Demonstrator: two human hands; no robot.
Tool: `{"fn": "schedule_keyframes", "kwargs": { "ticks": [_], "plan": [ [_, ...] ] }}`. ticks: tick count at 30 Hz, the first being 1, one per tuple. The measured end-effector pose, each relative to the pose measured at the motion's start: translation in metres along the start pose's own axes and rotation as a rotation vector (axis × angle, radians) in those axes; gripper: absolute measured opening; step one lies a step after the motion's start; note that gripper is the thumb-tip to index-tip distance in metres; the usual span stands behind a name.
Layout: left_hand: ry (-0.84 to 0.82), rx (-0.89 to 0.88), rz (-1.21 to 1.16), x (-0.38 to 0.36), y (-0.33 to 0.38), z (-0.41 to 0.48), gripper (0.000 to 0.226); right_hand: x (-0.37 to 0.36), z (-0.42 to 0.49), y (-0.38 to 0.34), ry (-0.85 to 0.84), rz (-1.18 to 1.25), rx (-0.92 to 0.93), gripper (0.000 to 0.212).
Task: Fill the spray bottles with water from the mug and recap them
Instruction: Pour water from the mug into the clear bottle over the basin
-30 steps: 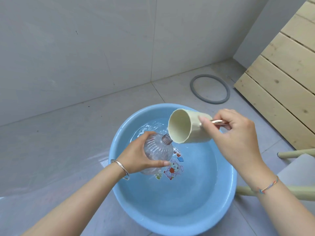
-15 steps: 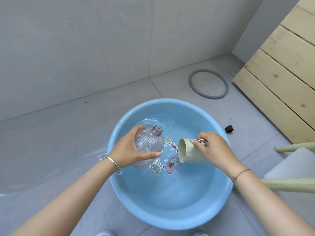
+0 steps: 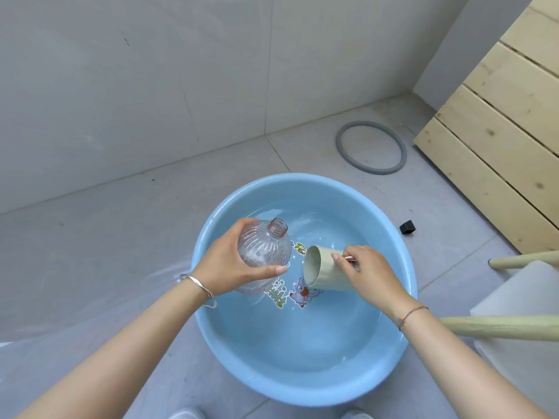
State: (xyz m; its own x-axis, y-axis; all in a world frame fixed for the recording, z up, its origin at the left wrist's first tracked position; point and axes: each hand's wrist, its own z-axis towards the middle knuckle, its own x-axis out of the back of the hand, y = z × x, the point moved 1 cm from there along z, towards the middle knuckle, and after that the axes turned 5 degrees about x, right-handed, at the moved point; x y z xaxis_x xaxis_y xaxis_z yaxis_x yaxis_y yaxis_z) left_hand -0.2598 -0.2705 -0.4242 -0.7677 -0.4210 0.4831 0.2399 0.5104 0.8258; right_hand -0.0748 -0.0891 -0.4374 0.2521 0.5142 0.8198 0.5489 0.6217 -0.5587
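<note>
A clear ribbed plastic bottle (image 3: 266, 252) with an open, capless neck is held over the blue basin (image 3: 402, 352) by my left hand (image 3: 230, 261), which grips its body. My right hand (image 3: 369, 273) holds a cream mug (image 3: 325, 272) by its metal handle, tipped on its side with the mouth facing left and low over the basin's water. The mug's rim sits just right of the bottle, below its neck. Shallow water covers the basin's bottom, which carries a cartoon sticker (image 3: 299, 293).
The basin stands on a grey tiled floor by a tiled wall. A grey rubber ring (image 3: 344, 152) lies beyond it, a small black cap-like piece (image 3: 407, 227) to its right. Pale wooden slats (image 3: 508, 140) and a stool's legs (image 3: 499, 328) are on the right.
The mug has come down from above the bottle's neck to low over the water, beside the bottle. My left hand has tilted the bottle more upright and shifted it left.
</note>
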Motion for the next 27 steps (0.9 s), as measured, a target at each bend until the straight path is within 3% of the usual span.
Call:
{"fn": "schedule_keyframes", "kwargs": {
  "ticks": [7,14,21,27],
  "plan": [
    [0.002,-0.020,0.021,0.000,0.000,0.001,0.111,0.023,-0.011,-0.002,0.139,0.356,-0.163,0.043],
    [0.006,-0.019,0.015,-0.001,-0.001,0.001,0.095,0.045,-0.021,-0.010,0.260,0.603,-0.156,0.039],
    [-0.007,-0.052,0.042,-0.005,0.001,0.001,0.098,0.072,-0.029,-0.033,0.399,0.646,-0.048,0.043],
    [-0.078,-0.082,0.089,-0.009,0.002,-0.001,0.096,0.087,-0.034,-0.060,0.421,0.627,0.024,0.044]
  ]
}}
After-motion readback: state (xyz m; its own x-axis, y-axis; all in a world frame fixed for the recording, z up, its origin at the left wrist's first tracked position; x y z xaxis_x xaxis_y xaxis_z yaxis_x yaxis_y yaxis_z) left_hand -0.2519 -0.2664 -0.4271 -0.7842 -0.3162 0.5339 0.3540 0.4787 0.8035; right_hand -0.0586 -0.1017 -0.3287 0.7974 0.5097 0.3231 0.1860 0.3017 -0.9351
